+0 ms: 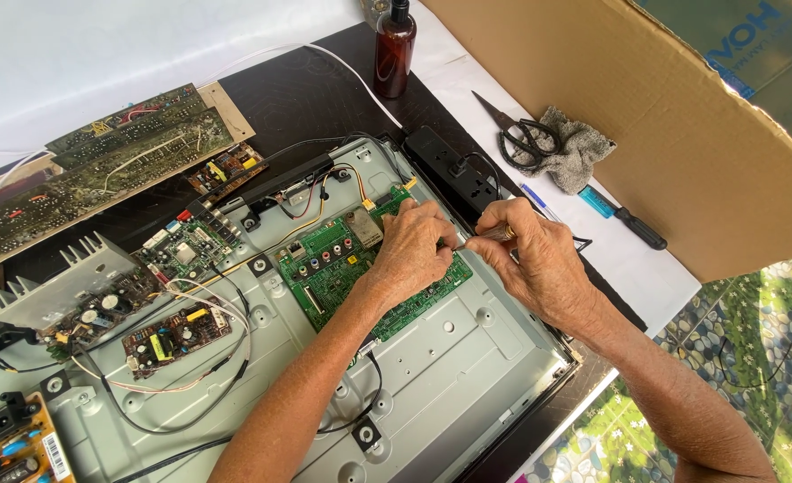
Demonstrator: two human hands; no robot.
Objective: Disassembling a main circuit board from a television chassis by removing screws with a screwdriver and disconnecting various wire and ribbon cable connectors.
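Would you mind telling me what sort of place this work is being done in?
Probably an informal electronics repair bench, perhaps outdoors. A flat-panel set's metal back lies opened, both hands on its green circuit board; spare boards, scissors and a screwdriver lie around.

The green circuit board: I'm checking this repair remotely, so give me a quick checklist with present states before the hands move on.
1. Left hand steadies the green circuit board: ok.
2. Right hand grips the slim tool: ok.
3. Tool tip seated on the board: cannot tell, fingers hide it.
4. Board lies flat on the grey metal panel: ok.
5. Wires clear of the work spot: cannot tell.
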